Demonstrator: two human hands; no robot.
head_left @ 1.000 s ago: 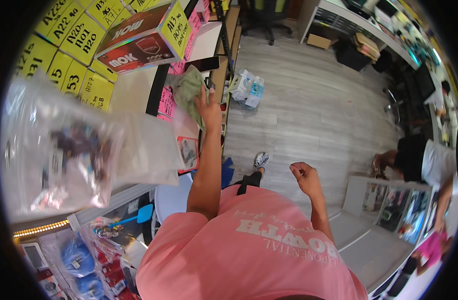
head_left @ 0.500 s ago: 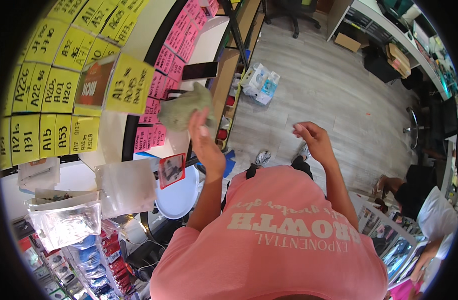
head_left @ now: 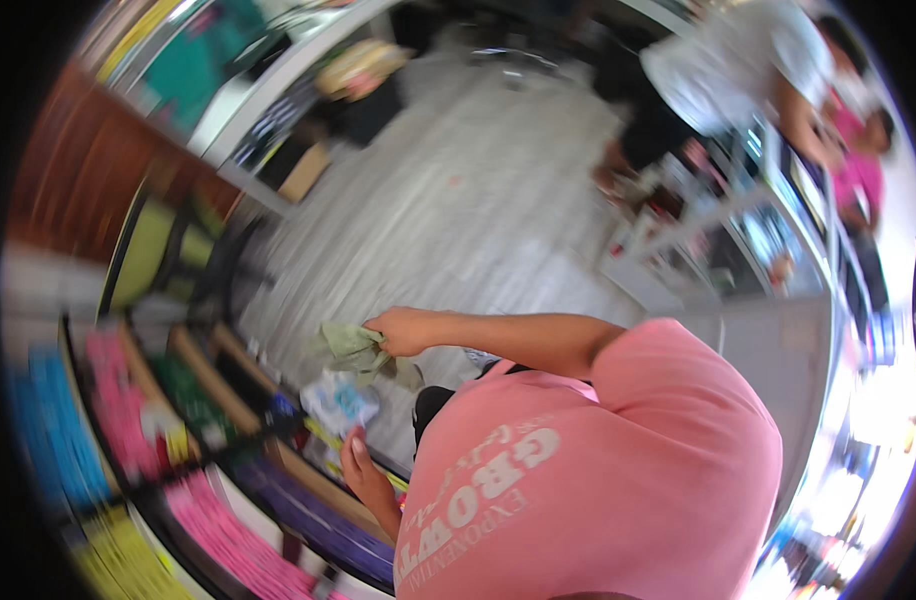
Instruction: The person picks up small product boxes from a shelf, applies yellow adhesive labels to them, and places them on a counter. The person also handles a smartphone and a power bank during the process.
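A pale green cloth (head_left: 348, 347) hangs crumpled in front of me, blurred by motion. My right hand (head_left: 406, 331) reaches across to the left and grips it, fingers closed on its near edge. Lower and closer to the shelf, my left hand (head_left: 366, 476) has its fingers stretched out and holds nothing. The white and blue package (head_left: 340, 402) on the floor lies beyond that hand, partly hidden by the cloth.
At left runs a shelf with rows of blue packs (head_left: 53, 425), pink packs (head_left: 243, 540) and yellow packs (head_left: 128, 555). A green chair (head_left: 143, 255) stands behind it. At far right, a person in a white shirt (head_left: 723, 75) leans by a glass display case (head_left: 723, 245).
My view and body have turned to the right, away from the shelf with yellow labels. The cloth, at my left hand before, is now in my right hand, which was empty.
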